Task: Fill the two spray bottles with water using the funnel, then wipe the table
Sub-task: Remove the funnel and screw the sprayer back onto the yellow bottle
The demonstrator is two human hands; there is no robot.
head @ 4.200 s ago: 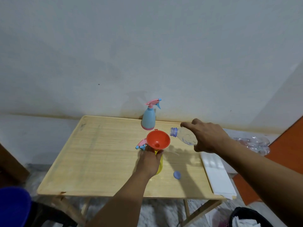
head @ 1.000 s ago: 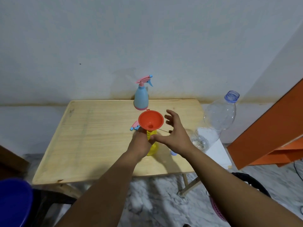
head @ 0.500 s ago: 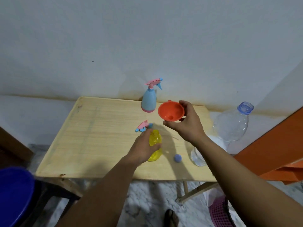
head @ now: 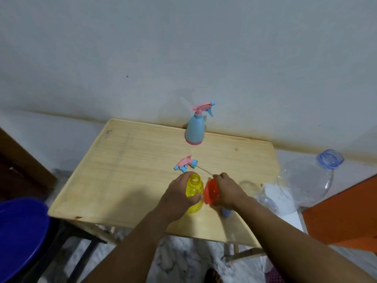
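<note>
My left hand (head: pixel 177 196) grips the yellow spray bottle (head: pixel 194 190), which stands uncapped near the front of the wooden table (head: pixel 126 172). Right beside it, my right hand (head: pixel 229 190) holds the orange funnel (head: pixel 211 192), tilted on its side and low by the bottle's right flank. The yellow bottle's pink and blue spray head (head: pixel 186 163) lies loose on the table just behind. A blue spray bottle (head: pixel 194 130) with its pink trigger head on stands upright at the table's back edge.
A large clear plastic bottle (head: pixel 310 178) with no cap leans to the right of the table. A small blue cap (head: pixel 225 213) lies under my right wrist. A blue basin (head: pixel 20 233) sits at lower left, an orange panel (head: pixel 346 213) at right.
My right hand lifted the funnel off the yellow bottle, then brought it down beside the bottle, tilted. Earlier it set aside the small water bottle. My left hand stayed on the yellow bottle.
</note>
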